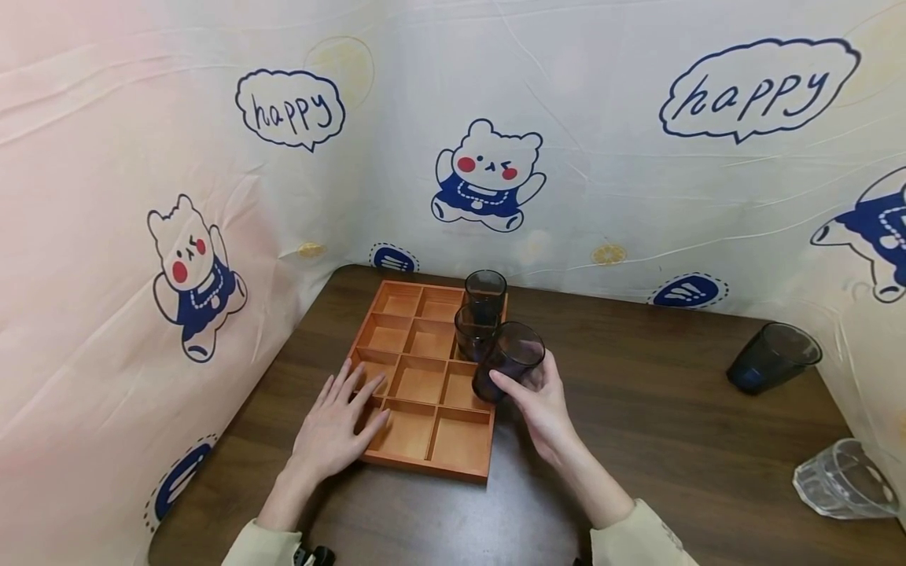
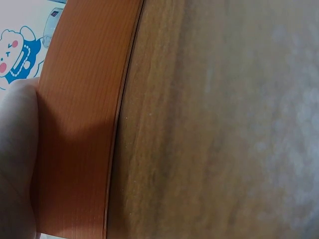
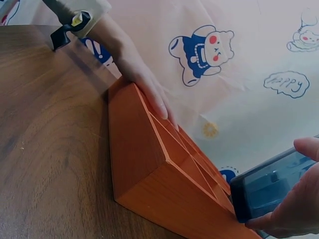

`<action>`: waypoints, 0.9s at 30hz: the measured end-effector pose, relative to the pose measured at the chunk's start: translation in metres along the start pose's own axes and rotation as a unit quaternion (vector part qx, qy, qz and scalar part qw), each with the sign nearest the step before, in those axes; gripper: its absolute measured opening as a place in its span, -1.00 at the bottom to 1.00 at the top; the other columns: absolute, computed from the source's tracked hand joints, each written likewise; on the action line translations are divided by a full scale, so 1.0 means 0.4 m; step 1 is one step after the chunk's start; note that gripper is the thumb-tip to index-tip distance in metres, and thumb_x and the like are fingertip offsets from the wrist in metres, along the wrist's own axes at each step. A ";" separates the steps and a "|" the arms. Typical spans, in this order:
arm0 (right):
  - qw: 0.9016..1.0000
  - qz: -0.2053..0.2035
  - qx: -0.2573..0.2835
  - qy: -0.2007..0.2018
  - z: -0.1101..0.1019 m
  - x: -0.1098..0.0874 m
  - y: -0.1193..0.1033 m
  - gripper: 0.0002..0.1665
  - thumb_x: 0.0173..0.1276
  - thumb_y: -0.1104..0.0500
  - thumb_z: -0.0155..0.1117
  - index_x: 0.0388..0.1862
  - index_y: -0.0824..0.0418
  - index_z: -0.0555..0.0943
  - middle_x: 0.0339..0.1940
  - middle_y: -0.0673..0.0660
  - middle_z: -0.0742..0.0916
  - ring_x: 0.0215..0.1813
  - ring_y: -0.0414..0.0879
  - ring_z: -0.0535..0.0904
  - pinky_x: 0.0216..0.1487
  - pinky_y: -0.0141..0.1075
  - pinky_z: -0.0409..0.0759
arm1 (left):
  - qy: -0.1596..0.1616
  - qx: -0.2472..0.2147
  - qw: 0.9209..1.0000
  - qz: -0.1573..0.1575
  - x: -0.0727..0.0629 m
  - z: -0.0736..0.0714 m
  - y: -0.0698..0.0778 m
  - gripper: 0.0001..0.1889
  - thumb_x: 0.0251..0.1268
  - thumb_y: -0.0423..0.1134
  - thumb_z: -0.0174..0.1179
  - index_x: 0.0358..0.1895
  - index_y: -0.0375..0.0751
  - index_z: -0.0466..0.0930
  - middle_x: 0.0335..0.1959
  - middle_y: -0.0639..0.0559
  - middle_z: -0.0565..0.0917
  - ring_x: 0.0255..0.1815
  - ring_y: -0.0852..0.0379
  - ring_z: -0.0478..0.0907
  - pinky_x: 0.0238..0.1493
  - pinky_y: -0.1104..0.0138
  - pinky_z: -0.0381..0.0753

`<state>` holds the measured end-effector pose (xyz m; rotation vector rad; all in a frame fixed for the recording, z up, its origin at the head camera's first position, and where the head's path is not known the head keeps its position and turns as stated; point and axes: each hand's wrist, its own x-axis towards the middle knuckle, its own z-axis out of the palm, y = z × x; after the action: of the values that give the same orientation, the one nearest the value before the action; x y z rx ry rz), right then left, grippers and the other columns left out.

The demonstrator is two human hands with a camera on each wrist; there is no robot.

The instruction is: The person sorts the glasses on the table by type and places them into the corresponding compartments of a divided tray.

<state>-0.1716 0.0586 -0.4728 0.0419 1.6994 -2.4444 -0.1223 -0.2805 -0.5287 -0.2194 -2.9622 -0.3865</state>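
On a dark-brown wooden desk (image 1: 637,393), an orange-brown wooden compartment tray (image 1: 425,464) is lying, the left hand (image 1: 331,428) resting there fingers-spread, gripping nothing. The right hand (image 1: 543,410) is holding a smoky, glass-like tumbler (image 1: 506,362) tilted at the tray's right edge, probably stiff, slippery, fragile, best held round its sides.

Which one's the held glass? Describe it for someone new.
On the brown table is a divided wooden box. Three dark glasses line its right side; you want the nearest glass. Unlike the two behind, it's gripped by the right hand.
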 end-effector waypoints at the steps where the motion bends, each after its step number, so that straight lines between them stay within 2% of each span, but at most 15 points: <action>1: 1.000 -0.003 0.002 0.000 0.002 0.001 0.001 -0.16 0.41 0.52 0.40 0.54 0.13 0.30 0.40 0.10 0.70 0.29 -0.26 0.72 0.30 -0.40 0.73 | 0.000 0.000 1.000 0.000 0.000 0.000 0.000 -0.28 0.58 0.24 0.23 0.68 0.12 0.42 0.72 -0.23 0.38 0.87 -0.27 0.01 0.82 -0.24 0.05; 5: 1.000 -0.006 0.005 -0.001 0.010 0.002 0.006 -0.17 0.39 0.53 0.40 0.53 0.15 0.31 0.26 0.02 0.73 0.23 -0.27 0.73 0.27 -0.42 0.73 | 0.000 0.000 1.000 0.000 -0.001 0.000 -0.001 -0.28 0.58 0.25 0.21 0.68 0.11 0.42 0.72 -0.23 0.38 0.87 -0.27 0.01 0.82 -0.24 0.04; 11: 1.000 -0.011 0.006 0.001 0.021 0.006 0.016 -0.18 0.37 0.51 0.44 0.50 0.13 0.34 0.16 -0.04 0.76 0.18 -0.25 0.75 0.26 -0.42 0.73 | 0.001 0.001 1.000 0.001 -0.001 0.001 -0.001 -0.29 0.58 0.25 0.22 0.68 0.11 0.43 0.72 -0.24 0.38 0.87 -0.27 0.01 0.82 -0.24 0.05; 20: 1.000 -0.020 -0.011 -0.002 0.026 0.011 0.032 -0.14 0.34 0.52 0.47 0.50 0.10 0.35 0.19 -0.06 0.75 0.18 -0.28 0.76 0.24 -0.45 0.72 | -0.002 -0.006 1.000 -0.001 -0.001 0.001 -0.002 -0.29 0.58 0.23 0.24 0.69 0.14 0.41 0.73 -0.22 0.38 0.88 -0.26 0.00 0.83 -0.23 0.03; 27: 0.999 -0.017 -0.027 -0.005 0.029 0.013 0.036 -0.13 0.34 0.49 0.49 0.52 0.12 0.34 0.16 -0.04 0.76 0.16 -0.28 0.76 0.22 -0.45 0.71 | 0.011 -0.006 1.000 0.004 -0.001 0.003 -0.002 -0.28 0.55 0.24 0.27 0.67 0.12 0.44 0.71 -0.23 0.40 0.87 -0.27 0.03 0.81 -0.25 0.07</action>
<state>-0.1736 0.0424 -0.4828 -0.0067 1.7753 -2.4175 -0.1220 -0.2810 -0.5302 -0.2259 -2.9366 -0.4036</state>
